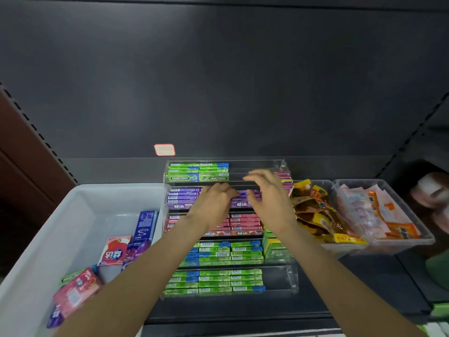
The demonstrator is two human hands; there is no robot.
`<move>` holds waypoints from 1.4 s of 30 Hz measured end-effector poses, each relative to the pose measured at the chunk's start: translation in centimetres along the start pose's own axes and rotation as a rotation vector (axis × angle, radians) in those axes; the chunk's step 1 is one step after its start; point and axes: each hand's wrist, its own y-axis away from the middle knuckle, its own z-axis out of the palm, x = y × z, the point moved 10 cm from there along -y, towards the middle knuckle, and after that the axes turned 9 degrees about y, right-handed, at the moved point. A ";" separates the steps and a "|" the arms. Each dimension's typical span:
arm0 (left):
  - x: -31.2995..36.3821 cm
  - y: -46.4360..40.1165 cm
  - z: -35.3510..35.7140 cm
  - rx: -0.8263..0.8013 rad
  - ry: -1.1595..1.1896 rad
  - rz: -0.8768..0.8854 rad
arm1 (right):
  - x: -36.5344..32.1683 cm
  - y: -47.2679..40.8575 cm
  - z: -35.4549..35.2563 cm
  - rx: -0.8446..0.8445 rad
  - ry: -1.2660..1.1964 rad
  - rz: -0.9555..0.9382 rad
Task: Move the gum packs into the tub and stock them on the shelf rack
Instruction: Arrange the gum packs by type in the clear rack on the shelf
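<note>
A clear tiered shelf rack [292, 278] stands on the dark shelf, with green gum packs [198, 172] on the top tier, purple ones [182, 197] below, then red ones [245, 222] and more green ones [230, 280]. My left hand [213, 203] reaches onto the purple tier, its fingers on a purple gum pack [240, 201]. My right hand [269, 200] hovers beside it, fingers spread and loosely bent over the same tier. The white tub [80, 203] at the left holds several loose gum packs [114, 250].
Two clear bins [413, 229] of snack packets stand right of the rack. A red-edged label [164, 149] sticks to the dark back panel. A brown wall lies to the far left, blurred items at the far right edge.
</note>
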 end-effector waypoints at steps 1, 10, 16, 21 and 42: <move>-0.3 0.7 -0.6 0.027 0.028 -0.008 | -0.9 0.0 0.3 -0.005 -0.024 -0.004; -13.0 13.9 -5.7 0.353 0.345 -0.289 | -12.6 1.0 7.1 -0.201 -0.251 -0.123; -23.6 22.2 -4.9 0.278 0.352 -0.586 | -21.0 1.8 15.0 -0.428 -0.302 -0.149; -28.9 25.7 -1.8 0.014 0.313 -0.701 | -24.0 2.5 22.6 -0.639 -0.171 -0.056; -28.1 21.8 1.3 -0.047 0.916 -0.509 | -22.8 2.5 27.7 -0.440 -0.248 0.276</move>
